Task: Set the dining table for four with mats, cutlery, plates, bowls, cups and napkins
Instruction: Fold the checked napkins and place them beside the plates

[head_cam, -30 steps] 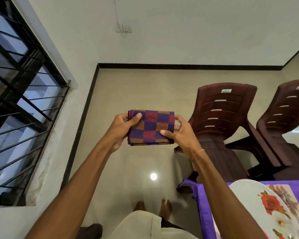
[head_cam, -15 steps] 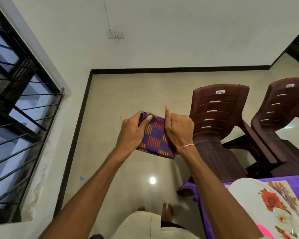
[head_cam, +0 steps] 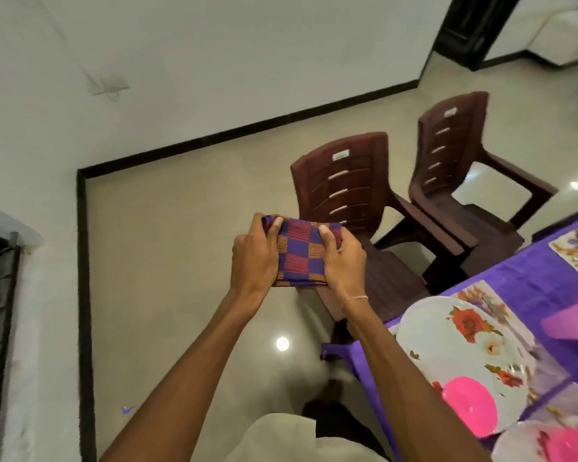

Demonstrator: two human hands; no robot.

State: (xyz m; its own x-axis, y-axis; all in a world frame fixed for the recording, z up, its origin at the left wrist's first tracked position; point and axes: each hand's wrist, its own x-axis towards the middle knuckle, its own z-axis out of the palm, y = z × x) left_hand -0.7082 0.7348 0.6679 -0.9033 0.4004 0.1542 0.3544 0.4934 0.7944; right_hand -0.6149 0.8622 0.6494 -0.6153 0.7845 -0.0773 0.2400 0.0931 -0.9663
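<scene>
Both left hand (head_cam: 254,258) and right hand (head_cam: 344,261) clamp the folded napkin (head_cam: 297,253), long axis crosswise.

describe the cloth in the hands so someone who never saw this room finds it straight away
Beside the purple-covered table, find the nearer brown plastic chair. In front of it, over the floor, the left hand and right hand grip a folded napkin between them. It alone is checked, purple squares against red-orange striped ones.

Folded checked napkin (head_cam: 300,253) now level from its earlier tilt, left hand (head_cam: 255,258) and right hand (head_cam: 343,258) gripping opposite ends, view swung right toward the table (head_cam: 528,281)
</scene>
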